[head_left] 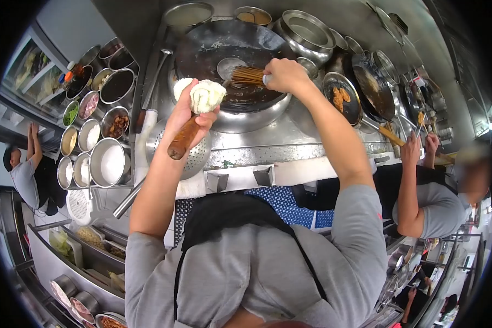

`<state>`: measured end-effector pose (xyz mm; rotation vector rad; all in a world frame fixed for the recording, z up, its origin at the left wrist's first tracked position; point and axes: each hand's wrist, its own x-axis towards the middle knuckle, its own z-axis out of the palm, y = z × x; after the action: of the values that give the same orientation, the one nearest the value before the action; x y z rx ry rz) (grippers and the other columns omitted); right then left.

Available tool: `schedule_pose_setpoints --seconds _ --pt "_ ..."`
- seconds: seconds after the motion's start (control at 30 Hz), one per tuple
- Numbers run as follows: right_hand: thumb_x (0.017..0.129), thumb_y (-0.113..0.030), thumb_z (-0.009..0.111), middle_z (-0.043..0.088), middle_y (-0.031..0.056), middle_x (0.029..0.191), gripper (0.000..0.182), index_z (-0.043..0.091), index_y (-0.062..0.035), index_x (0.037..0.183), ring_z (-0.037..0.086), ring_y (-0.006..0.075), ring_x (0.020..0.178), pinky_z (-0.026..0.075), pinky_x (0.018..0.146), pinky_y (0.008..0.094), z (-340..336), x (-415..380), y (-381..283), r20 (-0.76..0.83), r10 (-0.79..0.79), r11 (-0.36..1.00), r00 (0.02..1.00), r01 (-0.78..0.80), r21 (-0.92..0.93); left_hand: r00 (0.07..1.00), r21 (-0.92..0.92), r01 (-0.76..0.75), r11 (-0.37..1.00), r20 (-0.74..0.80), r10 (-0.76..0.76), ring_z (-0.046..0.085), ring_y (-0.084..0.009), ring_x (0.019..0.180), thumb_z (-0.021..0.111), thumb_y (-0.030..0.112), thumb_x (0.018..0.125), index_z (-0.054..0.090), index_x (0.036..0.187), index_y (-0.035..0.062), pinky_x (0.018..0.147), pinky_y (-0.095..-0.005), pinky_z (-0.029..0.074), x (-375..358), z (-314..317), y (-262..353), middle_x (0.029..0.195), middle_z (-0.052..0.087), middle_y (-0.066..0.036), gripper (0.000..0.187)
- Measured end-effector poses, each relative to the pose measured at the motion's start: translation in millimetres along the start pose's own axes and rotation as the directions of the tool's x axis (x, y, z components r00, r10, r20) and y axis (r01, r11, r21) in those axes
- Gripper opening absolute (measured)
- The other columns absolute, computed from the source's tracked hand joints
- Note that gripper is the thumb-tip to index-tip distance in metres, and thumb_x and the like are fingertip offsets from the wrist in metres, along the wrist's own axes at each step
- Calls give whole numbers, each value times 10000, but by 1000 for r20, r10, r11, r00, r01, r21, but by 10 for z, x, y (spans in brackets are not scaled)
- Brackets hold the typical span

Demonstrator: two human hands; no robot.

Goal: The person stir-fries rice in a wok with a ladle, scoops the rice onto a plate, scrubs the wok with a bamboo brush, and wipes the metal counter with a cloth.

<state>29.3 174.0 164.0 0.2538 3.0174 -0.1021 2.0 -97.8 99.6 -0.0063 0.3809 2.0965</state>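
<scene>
Brushing out the wok (202,52), far ahead of the person, seems to be in hand. The right hand (287,75) grasps a bamboo brush (247,75) over it; the left hand (177,117) grips a white cloth (208,95) and wooden handle (183,138). Further strokes would call for steady pressure.

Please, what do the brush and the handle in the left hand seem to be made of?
The brush looks like split bamboo, unvarnished: thin, stiff tan strips. The handle seems to be smooth wood, perhaps varnished: uneven reddish-brown, slightly shiny.
</scene>
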Motion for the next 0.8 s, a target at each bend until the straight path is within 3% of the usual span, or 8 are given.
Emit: schedule_pose_setpoints --seconds 0.1,0.13,0.2,0.3,0.43,0.5,0.63,0.8 --pt "759 -136 631 709 216 1012 271 735 -70 1000 689 375 968 553 871 432 108 -123 -164 -5 -31 998 1000 30 -49 998 143 45 989 -39 -40 498 -107 474 526 457 994 609 1130 -3 354 -162 424 -16 48 50 845 619 -231 486" --pt "762 -128 639 712 203 1001 222 731 -61 952 696 358 960 564 843 427 275 -102 -141 -28 -51 998 998 50 -43 998 132 48 990 -48 -42 496 -109 471 529 456 993 610 1125 -2 353 -163 424 -29 41 68 838 619 -230 484" --pt "753 -122 649 719 189 946 186 722 -56 911 711 336 921 576 797 423 273 -66 -34 -53 -140 954 989 120 -275 997 112 53 992 -60 -46 491 -111 464 535 456 991 612 1114 -2 350 -165 424 -31 53 109 824 618 -227 480" --pt "738 -129 661 721 182 901 191 715 -55 906 719 325 877 583 755 419 -17 -110 -194 -128 -103 936 986 52 -349 995 -33 38 999 -91 -41 481 -108 520 571 462 961 595 1072 7 386 -163 425 -122 205 59 835 570 -198 470" --pt "772 -175 683 716 174 874 192 712 -83 938 707 349 847 566 743 439 188 -114 -360 -244 -160 977 957 118 -177 993 -302 5 953 -112 -41 462 -117 560 571 466 939 580 1072 11 416 -172 440 -207 379 -220 873 504 -195 475" --pt "747 -158 688 716 191 911 210 719 -87 942 710 344 875 574 759 437 477 19 -324 -179 -145 986 973 127 -109 998 -407 -9 913 -58 -16 464 -127 558 566 433 928 579 1061 18 422 -179 450 -180 302 -337 902 494 -209 437" --pt "744 -144 689 721 188 942 232 726 -83 966 712 339 916 577 790 424 332 116 -469 -273 -37 965 961 -36 -261 997 -452 -7 892 63 40 484 -146 660 635 371 883 562 1120 5 482 -203 514 -174 91 -358 1020 431 -210 442" --pt "759 -147 676 727 173 940 197 736 -80 934 718 324 906 581 765 413 333 15 -479 -184 -76 990 980 53 -127 997 -415 -77 907 -13 79 483 -143 640 620 393 890 565 1129 24 471 -197 500 -179 153 -455 1000 444 -214 443"
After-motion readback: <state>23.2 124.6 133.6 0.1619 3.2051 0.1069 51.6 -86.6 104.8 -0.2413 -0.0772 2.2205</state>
